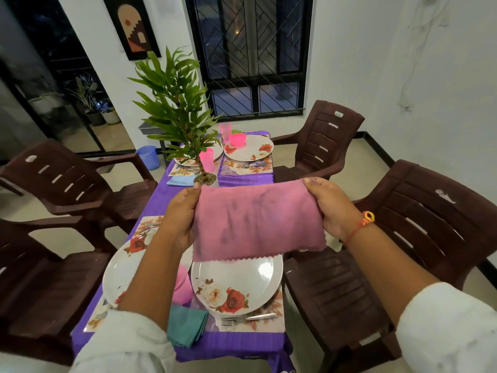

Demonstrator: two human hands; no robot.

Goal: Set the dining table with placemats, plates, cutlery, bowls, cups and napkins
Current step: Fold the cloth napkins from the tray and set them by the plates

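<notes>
Pink cloth napkin (258, 222): held between left hand (180, 219) and right hand (333, 211) above the far rim of the white round floral plate (242, 278). Steel fork (247, 318): laid before that plate on a printed rectangular placemat (269, 326). Folded teal cloth napkin (188, 325): placed left of the fork. Green potted plant (180, 114): set mid-table, behind the held napkin.

Pink napkin (258, 222): was matt cloth, soft nap, zigzag-cut lower edge.
Plate (236, 281), lower centre: was glossy, smooth, flower-printed.
Fork (252, 318): was bright metal.
Tablecloth (231, 343): was matt, finely ribbed.
Chair (419, 179), right of frame: was moulded brown plastic, dull sheen.
Cup (225, 131), upper centre: was translucent pink plastic.
</notes>
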